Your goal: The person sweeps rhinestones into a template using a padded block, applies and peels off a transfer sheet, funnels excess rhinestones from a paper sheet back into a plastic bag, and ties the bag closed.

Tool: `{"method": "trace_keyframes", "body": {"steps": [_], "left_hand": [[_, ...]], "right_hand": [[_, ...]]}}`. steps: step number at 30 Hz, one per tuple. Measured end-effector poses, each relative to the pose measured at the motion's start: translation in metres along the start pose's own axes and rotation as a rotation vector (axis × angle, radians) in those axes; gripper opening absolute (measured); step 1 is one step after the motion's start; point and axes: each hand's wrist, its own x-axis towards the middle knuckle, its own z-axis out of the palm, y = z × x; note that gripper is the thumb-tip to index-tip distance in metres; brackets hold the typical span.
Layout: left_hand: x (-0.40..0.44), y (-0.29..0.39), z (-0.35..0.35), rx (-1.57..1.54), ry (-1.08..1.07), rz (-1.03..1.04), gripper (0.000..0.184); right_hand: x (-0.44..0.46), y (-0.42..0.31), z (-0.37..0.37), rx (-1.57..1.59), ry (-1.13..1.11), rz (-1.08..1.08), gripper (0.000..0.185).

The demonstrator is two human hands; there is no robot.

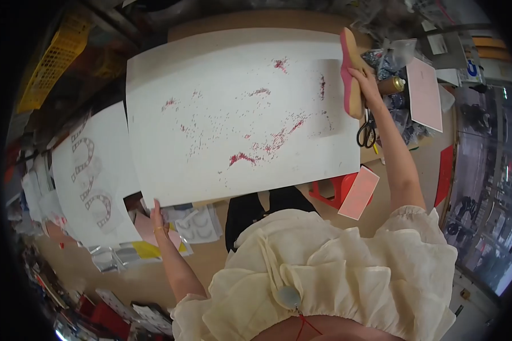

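Note:
A large white board (222, 68) spans the middle of the view, strewn with tiny red and dark bits (242, 159) in loose clusters. My left hand (158, 219) is at its near left corner, the thumb along the edge; the other fingers are mostly hidden, apparently beneath it. At the board's far right edge, my right hand (367, 85) is closed around a long wooden brush (352, 51) with a pink side facing left. The brush casts a shadow on the board. Black-handled scissors (367, 134) lie just below the brush, beside the board.
To the left is another white sheet (105, 170) with curved dotted patterns. A pink card (359, 193) rests on a red stool (330, 192); another pink card (424, 94) leans among plastic bags at right. A gold-capped bottle (391, 85) stands by my right wrist. A yellow basket (54, 62) is at upper left.

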Motion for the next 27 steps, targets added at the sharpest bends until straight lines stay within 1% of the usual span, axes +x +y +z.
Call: {"method": "trace_keyframes", "body": {"steps": [2, 3, 5, 7, 8, 12, 13, 17, 18, 22, 24, 25, 27], "left_hand": [[0.022, -0.017, -0.013, 0.154, -0.008, 0.049, 0.053], [0.010, -0.010, -0.004, 0.133, 0.025, 0.058, 0.053], [-0.011, 0.003, 0.001, 0.123, 0.076, 0.063, 0.052], [-0.017, 0.005, 0.008, 0.048, 0.064, 0.100, 0.050], [-0.021, 0.007, 0.005, 0.050, 0.082, 0.096, 0.050], [-0.026, 0.014, 0.003, 0.114, 0.108, 0.133, 0.048], [-0.028, 0.016, 0.005, 0.111, 0.107, 0.139, 0.048], [-0.022, 0.021, 0.007, 0.115, 0.073, 0.189, 0.046], [-0.021, 0.019, 0.002, 0.115, 0.057, 0.202, 0.045], [-0.021, 0.007, 0.000, 0.121, -0.003, 0.247, 0.043], [-0.020, 0.007, -0.005, 0.128, -0.007, 0.268, 0.042], [-0.025, 0.007, -0.002, 0.138, -0.001, 0.276, 0.041], [-0.030, 0.011, -0.001, 0.169, 0.007, 0.289, 0.040]], "right_hand": [[-0.018, -0.023, 0.023, 0.079, -0.031, -0.128, 0.083], [-0.029, -0.026, 0.034, 0.085, -0.048, -0.128, 0.083], [-0.060, -0.031, 0.060, -0.135, -0.085, -0.106, 0.083], [-0.063, -0.037, 0.077, -0.362, -0.114, -0.128, 0.083], [-0.063, -0.031, 0.083, -0.355, -0.132, -0.132, 0.083], [-0.042, 0.006, 0.079, 0.013, 0.076, -0.271, 0.069], [-0.040, 0.005, 0.066, 0.016, 0.081, -0.275, 0.069], [-0.029, -0.029, -0.015, 0.667, -0.352, 0.539, 0.055], [-0.027, -0.022, -0.026, 0.665, -0.334, 0.530, 0.055], [-0.014, 0.012, -0.050, 0.667, -0.273, 0.295, 0.046], [-0.012, -0.012, -0.056, 0.590, -0.187, 0.366, 0.048], [0.000, -0.006, -0.058, 0.594, -0.190, 0.369, 0.048], [0.030, 0.013, -0.064, 0.357, -0.216, 0.085, 0.050]]}}
